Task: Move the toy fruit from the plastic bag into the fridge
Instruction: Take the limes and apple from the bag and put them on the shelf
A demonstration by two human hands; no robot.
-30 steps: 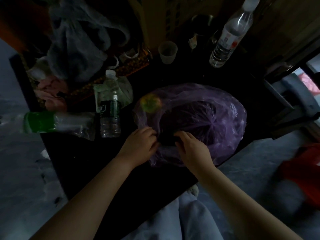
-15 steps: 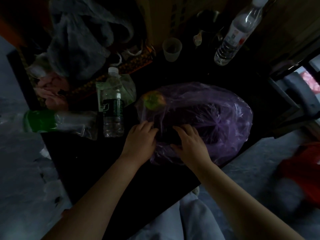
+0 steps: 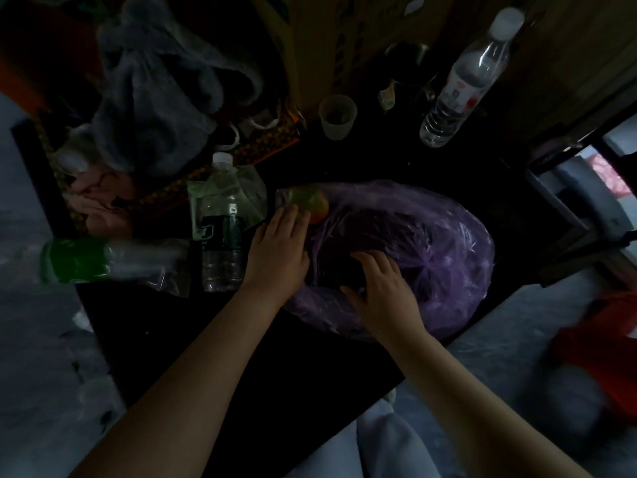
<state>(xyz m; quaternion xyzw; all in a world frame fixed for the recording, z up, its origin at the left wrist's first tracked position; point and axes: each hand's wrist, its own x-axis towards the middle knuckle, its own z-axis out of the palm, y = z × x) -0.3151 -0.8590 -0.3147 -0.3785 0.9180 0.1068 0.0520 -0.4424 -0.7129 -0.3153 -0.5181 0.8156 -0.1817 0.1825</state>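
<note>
Dim light falls on a dark counter (image 3: 241, 357) whose near corner points at the person, with grey floor (image 3: 41, 374) on both sides. Nearest the camera are pale trousers (image 3: 379, 443), and something red (image 3: 599, 332) lies blurred on the floor to the right.

Both forearms reach onto the counter. The right hand (image 3: 382, 291) rests on the near side of a purple bag (image 3: 448, 243), fingers spread and a little bent, pressing the film and pinching nothing. The left hand (image 3: 275, 250) lies flat at the bag's left edge, fingers straight and close together, their tips touching the fruit (image 3: 310, 201) through the plastic.

That fruit, green-yellow with a reddish patch, sits inside the bag at its far left corner. The bag itself lies crumpled and puffed on the counter; what else it holds is too dark to tell.

Just left of the left hand a small bottle (image 3: 222, 236) stands upright, with a clear pouch (image 3: 250, 188) behind it. Beside these a green-labelled bottle (image 3: 103, 260) lies on its side, jutting past the counter's edge.

Farther back stand a cup (image 3: 337, 117) and, to its right, a tall bottle (image 3: 465, 81) with a white cap. A grey bag (image 3: 155, 81) is heaped at the far left, and a box (image 3: 310, 29) stands at the back.
</note>
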